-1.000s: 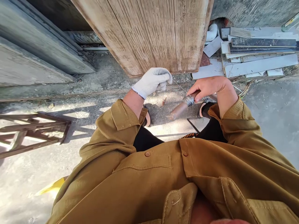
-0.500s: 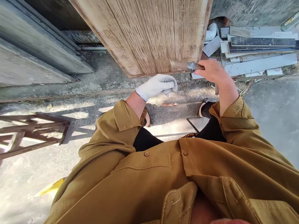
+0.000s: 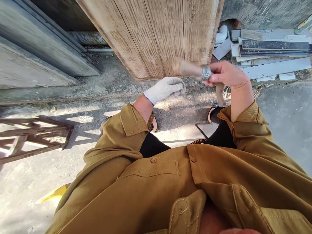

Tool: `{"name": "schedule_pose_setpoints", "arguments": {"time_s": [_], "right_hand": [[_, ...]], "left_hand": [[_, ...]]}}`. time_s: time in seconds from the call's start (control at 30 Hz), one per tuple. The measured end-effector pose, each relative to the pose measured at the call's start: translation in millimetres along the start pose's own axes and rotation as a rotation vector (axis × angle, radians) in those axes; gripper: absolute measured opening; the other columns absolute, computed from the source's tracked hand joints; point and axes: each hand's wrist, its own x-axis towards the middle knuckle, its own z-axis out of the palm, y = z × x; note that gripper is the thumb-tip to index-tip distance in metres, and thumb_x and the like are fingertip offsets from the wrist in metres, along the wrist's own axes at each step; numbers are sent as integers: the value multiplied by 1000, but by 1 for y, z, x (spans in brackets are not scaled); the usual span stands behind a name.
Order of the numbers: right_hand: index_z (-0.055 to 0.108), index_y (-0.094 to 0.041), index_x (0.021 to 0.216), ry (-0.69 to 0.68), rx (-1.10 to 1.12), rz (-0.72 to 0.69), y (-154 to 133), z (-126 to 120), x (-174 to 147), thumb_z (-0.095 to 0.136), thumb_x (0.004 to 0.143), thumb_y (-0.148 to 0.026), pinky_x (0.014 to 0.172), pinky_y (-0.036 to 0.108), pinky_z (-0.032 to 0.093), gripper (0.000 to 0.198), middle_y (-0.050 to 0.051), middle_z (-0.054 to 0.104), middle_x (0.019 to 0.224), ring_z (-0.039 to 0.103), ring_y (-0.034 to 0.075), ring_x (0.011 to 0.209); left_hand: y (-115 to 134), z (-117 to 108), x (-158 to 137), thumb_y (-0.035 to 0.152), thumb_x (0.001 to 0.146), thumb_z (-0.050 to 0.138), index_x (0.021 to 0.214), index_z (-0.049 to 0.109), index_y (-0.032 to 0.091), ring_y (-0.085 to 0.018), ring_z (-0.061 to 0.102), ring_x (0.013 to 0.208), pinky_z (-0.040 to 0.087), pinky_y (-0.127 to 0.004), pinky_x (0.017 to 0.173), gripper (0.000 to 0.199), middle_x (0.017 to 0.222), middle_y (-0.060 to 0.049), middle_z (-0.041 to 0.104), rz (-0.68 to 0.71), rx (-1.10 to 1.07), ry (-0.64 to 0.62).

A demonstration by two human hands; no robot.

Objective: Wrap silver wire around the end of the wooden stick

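Note:
My right hand [image 3: 227, 74], bare, is closed round a wooden tool bound with silvery wire [image 3: 206, 73]. The tool's pale far end points left and is blurred by motion, so its exact kind is unclear. A curved wooden part of it hangs below the hand. The tool is over the lower edge of a weathered plank panel [image 3: 161, 42]; whether they touch I cannot tell. In a white knit glove, my left hand [image 3: 167, 89] has its fingers curled together just in front of the panel's bottom edge. What those fingers hold, if anything, is hidden.
Stacked boards and strips [image 3: 275, 53] lie at the right beside a white pipe elbow [image 3: 221, 34]. Grey boards [image 3: 46, 39] lean at the left. A wooden frame [image 3: 36, 131] stands on the concrete at left, with something yellow [image 3: 55, 195] nearer me.
The tool in my right hand has lifted and turned, now showing more of its pale length and the curved part below. My left hand has hardly moved.

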Motion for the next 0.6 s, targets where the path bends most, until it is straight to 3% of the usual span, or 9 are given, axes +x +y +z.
{"name": "schedule_pose_setpoints", "arguments": {"time_s": [0.1,0.17,0.23,0.37,0.47,0.53,0.6], "right_hand": [[63,-28,83,310,140,6,9,-5,4,86,80,-79,68,39,50,56,6,68,87,52,21,76],[60,-31,79,401,105,78,17,-5,9,83,75,-86,69,43,51,60,7,69,87,51,24,78],[60,-29,80,429,13,173,23,-3,15,80,80,-84,73,44,52,58,8,70,87,53,24,80],[67,-23,89,420,-400,277,34,0,21,71,99,-57,85,43,51,37,10,68,80,61,27,90],[72,-22,90,323,-652,277,42,0,22,77,97,-41,83,41,49,21,9,65,76,64,30,94],[72,-21,83,117,-771,329,44,3,23,80,94,-29,76,37,44,16,5,61,67,62,26,82],[71,-20,75,-175,-838,409,41,10,24,81,92,-20,67,34,38,20,1,56,58,54,19,66]], "left_hand": [[5,5,-3,27,93,77,84,71,14,-8,51,54,41,-20,51,16,68,-2,66,-53,12,-45],[10,8,-5,29,93,78,83,72,14,-9,53,54,41,-21,51,19,64,-2,64,-74,47,-105],[13,10,-6,34,92,80,83,73,13,-10,54,54,40,-22,51,23,62,-2,64,-72,66,-170],[11,11,-4,41,88,84,86,75,13,-10,54,55,41,-22,51,30,64,-2,63,-34,71,-235],[9,10,-4,38,88,81,89,77,13,-10,55,57,44,-21,52,26,71,-2,65,-15,82,-253],[9,10,-5,34,87,80,89,77,13,-9,56,58,45,-21,53,21,74,-2,66,-23,111,-239],[11,11,-5,31,87,79,87,76,14,-9,57,57,46,-21,53,18,73,-2,67,-44,138,-200]]}}
